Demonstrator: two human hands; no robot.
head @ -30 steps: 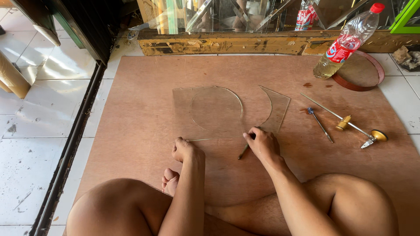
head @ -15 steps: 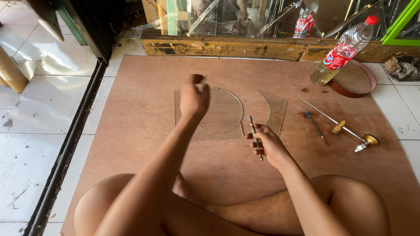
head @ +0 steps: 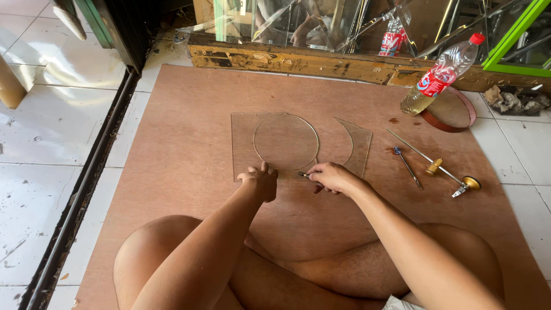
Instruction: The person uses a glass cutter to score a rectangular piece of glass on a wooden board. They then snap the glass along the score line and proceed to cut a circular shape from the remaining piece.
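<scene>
A clear glass sheet (head: 244, 143) with a circle scored in it lies on the brown plywood board (head: 172, 143). My left hand (head: 261, 181) rests as a loose fist on the sheet's near edge. My right hand (head: 333, 177) grips a small glass cutter (head: 303, 174), its tip at the near edge of the glass just right of my left hand. A curved glass offcut (head: 359, 146) lies to the right of the sheet.
A circle cutter with a brass knob (head: 439, 167) and a small blue-tipped tool (head: 406, 165) lie right of the offcut. A plastic bottle (head: 439, 77) leans over a round red-rimmed lid (head: 470, 112). A worn wooden beam (head: 298, 60) and mirrors stand behind. My bare legs cross below.
My left hand came back from the far side of the glass to its near edge. My right hand moved left with the cutter to the near edge.
</scene>
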